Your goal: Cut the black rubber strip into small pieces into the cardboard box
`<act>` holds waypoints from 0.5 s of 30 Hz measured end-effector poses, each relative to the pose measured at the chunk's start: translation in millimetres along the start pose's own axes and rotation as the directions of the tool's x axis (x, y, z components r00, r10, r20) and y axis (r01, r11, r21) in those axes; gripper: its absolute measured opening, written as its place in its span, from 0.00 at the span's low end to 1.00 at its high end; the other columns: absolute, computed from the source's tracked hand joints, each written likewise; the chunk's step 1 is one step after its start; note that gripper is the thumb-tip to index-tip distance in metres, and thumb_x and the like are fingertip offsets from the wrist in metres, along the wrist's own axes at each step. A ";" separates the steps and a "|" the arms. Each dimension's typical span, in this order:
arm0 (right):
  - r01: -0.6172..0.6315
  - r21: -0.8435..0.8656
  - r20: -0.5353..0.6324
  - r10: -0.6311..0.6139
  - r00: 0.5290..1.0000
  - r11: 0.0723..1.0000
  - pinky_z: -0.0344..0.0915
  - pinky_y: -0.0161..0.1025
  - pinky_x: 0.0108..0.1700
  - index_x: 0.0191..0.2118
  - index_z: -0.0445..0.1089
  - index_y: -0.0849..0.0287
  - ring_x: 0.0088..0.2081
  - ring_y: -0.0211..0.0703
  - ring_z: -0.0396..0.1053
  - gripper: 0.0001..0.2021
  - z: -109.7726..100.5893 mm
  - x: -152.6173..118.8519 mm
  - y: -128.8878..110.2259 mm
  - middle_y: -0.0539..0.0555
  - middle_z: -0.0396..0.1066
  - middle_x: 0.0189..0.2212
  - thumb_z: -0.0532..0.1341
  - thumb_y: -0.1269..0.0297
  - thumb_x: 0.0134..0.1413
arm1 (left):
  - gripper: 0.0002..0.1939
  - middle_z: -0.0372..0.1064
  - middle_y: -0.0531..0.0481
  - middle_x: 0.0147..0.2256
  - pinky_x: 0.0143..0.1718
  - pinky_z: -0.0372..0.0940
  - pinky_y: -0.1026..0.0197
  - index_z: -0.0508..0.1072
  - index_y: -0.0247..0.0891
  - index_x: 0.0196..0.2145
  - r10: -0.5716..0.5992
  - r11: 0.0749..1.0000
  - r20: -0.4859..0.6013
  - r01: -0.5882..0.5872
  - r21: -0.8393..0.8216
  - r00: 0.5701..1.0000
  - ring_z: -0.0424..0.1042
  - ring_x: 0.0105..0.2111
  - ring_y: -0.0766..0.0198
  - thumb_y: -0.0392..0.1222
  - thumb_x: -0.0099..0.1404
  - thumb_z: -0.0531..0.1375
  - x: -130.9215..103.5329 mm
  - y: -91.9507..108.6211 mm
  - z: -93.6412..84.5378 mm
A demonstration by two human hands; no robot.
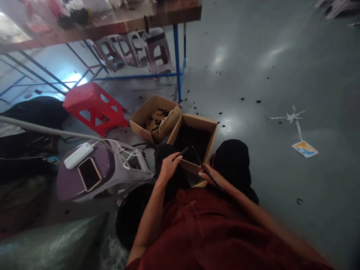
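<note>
My left hand [168, 167] pinches a small dark piece [184, 151] between thumb and fingers, its kind too small to make out. Closed around a long, thin black tool [207, 170] is my right hand [213, 175]; the tool's tip points up and left, and its exact kind is unclear. Both hands are apart, above my lap at the near edge of a cardboard box [211, 140]. Dark contents [192, 138] fill the bottom of that box, too dim to tell apart.
Beside it a second cardboard box [140, 127] holds black scraps. Left are a red stool [90, 101] and a purple-topped stool [67, 183] bearing a phone [89, 174] and a white power strip [79, 155]. A table [188, 11] stands ahead. Black bits and a tag [305, 149] lie on the floor.
</note>
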State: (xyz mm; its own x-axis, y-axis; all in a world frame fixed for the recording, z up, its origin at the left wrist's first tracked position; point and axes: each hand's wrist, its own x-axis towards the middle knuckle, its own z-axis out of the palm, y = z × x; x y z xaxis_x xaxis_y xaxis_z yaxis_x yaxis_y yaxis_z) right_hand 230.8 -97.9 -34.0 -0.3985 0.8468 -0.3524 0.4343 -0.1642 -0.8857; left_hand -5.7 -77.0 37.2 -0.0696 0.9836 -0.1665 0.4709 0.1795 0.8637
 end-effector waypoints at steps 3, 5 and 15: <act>0.006 -0.009 0.056 -0.005 0.998 1.000 0.65 0.45 0.41 0.52 0.60 0.57 0.38 0.48 0.70 0.25 4.2 -4.0 -3.1 0.55 0.70 0.39 0.58 0.46 0.53 | 0.18 0.76 0.46 0.37 0.45 0.66 0.60 0.76 0.34 0.47 -0.030 0.999 0.022 0.030 -0.012 0.999 0.73 0.41 0.59 0.45 0.64 0.57 -1.2 0.9 3.3; 0.023 -0.005 0.078 -0.023 0.997 1.000 0.65 0.44 0.41 0.53 0.60 0.57 0.38 0.47 0.70 0.26 5.5 -3.2 -7.2 0.55 0.70 0.39 0.58 0.47 0.54 | 0.19 0.76 0.45 0.36 0.42 0.66 0.61 0.76 0.32 0.48 -0.050 0.998 0.053 0.051 -0.022 0.997 0.73 0.38 0.60 0.45 0.64 0.57 -1.9 1.7 3.6; 0.088 -0.023 0.099 -0.086 0.991 0.996 0.65 0.41 0.40 0.53 0.61 0.57 0.37 0.45 0.69 0.25 3.5 5.4 -24.4 0.53 0.71 0.38 0.57 0.47 0.55 | 0.21 0.71 0.50 0.28 0.31 0.61 0.65 0.77 0.32 0.43 -0.019 0.997 0.189 0.033 -0.071 0.982 0.67 0.30 0.65 0.50 0.64 0.54 -4.8 -2.7 7.7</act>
State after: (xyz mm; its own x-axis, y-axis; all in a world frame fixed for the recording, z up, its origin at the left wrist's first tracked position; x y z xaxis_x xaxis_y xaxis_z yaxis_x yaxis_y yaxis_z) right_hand 215.2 -91.1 -15.2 -0.5126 0.8033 -0.3033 0.4158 -0.0769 -0.9062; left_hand 0.1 -82.4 32.0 0.0886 0.9589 -0.2696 0.4043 0.2127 0.8895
